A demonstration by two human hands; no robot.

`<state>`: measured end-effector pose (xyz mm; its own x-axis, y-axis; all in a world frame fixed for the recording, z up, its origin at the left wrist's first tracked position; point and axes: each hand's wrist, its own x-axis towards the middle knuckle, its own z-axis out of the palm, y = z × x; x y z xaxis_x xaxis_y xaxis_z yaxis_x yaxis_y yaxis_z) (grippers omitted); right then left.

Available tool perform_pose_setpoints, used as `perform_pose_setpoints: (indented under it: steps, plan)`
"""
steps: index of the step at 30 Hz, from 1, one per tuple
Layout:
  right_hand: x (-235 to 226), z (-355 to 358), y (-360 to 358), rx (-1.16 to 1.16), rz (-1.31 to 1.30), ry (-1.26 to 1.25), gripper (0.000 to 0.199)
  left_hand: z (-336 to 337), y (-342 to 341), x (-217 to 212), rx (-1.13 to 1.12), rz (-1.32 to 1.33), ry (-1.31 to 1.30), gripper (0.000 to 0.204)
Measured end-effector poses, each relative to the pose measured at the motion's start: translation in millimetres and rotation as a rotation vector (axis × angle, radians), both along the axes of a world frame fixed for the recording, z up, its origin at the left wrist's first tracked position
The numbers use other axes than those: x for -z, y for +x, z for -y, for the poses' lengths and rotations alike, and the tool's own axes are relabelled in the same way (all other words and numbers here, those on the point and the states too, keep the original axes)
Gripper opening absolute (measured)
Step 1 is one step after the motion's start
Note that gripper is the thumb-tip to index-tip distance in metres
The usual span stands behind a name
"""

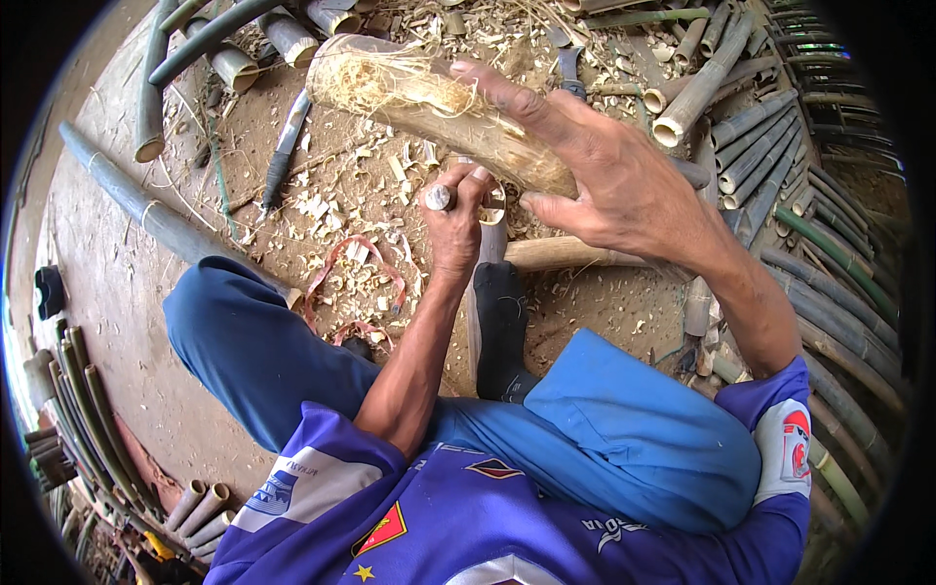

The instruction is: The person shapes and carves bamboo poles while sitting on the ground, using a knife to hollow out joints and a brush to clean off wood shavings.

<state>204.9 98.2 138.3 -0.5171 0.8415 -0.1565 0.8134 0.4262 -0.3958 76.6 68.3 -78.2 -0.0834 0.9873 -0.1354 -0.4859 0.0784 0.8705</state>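
My left hand (455, 229) is closed around the round handle (441, 198) of a tool; the tool's working end is hidden below the fist. Right beside that fist is a bamboo pole (493, 239) with a cut opening, lying along my black-socked foot (501, 312). My right hand (624, 180) grips a thick wooden mallet (458, 117) between thumb and fingers, raised above the ground. The mallet's side is battered and frayed into pale fibres. Another pale bamboo pole (575, 253) lies crosswise under my right wrist.
Wood chips (366, 283) and a pink strip (317, 283) litter the dirt floor. A dark-handled knife (283, 161) lies far left, another blade (570, 68) beyond the mallet. Bamboo poles (838, 322) are stacked at right; a long curved pole (146, 210) lies at left.
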Motion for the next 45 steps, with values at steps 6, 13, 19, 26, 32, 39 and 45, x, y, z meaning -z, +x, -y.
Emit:
perform_pose_setpoints:
  steps: [6, 13, 19, 26, 32, 39, 45]
  plan:
    - [3, -3, 2, -0.019, -0.022, 0.010, 0.104, 2, -3, 2, 0.020, -0.151, 0.117, 0.027]
    - [1, -3, 3, -0.052, -0.039, 0.022, 0.104, 0, -2, 3, -0.025, -0.157, 0.123, 0.023]
    - [4, -6, -14, -0.151, -0.323, 0.140, 0.094, 0, 4, 37, -0.064, 0.240, 0.065, 0.027]
    - [-24, -21, -27, -0.284, 0.198, -0.041, 0.110, -10, 6, 25, 0.145, 0.158, 0.012, 0.041]
    - [17, 10, -9, -0.199, 0.223, 0.149, 0.106, -6, 13, 1, 0.289, 0.064, -0.049, 0.035]
    - [-18, 6, 10, -0.089, -0.036, 0.040, 0.098, -22, 14, -16, 0.643, -0.250, -0.099, 0.050]
    - [24, 30, 30, 0.014, 0.128, 0.007, 0.103, -18, 40, 1, 0.558, -0.277, 0.244, 0.057]
